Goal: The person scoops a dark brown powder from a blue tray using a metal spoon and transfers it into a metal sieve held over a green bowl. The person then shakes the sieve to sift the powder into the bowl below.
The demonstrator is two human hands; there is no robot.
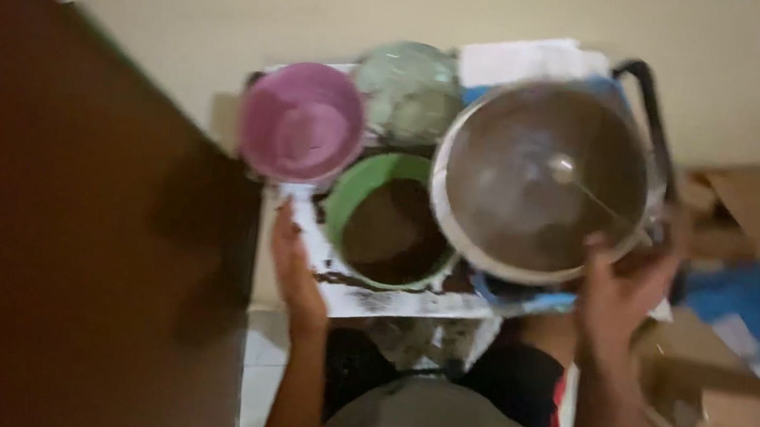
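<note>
Presently held: a white tray (388, 299), stained and speckled dark, carried at both ends in front of the person's body, above the floor.

Left hand (293, 266): flat along the tray's left edge, grip closed on that edge, below the pink bowl.
Right hand (622, 287): at the tray's right side, fingers curled up against the rim of the large metal bowl; whether the grip takes the tray, the bowl or both is blurred, probably both.

Load on tray:
- Large metal bowl (544, 177), right, with a spoon (582, 187) lying inside.
- Green bowl (388, 225), near centre, dark contents.
- Pink bowl (302, 121), far left, overhanging the tray's edge.
- Pale green bowl (409, 89), far centre.

Surroundings: brown door or panel (55, 198) at left, cardboard (729, 411) and a blue item (754, 301) at right.

Risk: the load is crowded and top-heavy; a tilt could slide the overhanging pink bowl off or spill the green bowl's contents. The panel close on the left could knock the tray.
</note>
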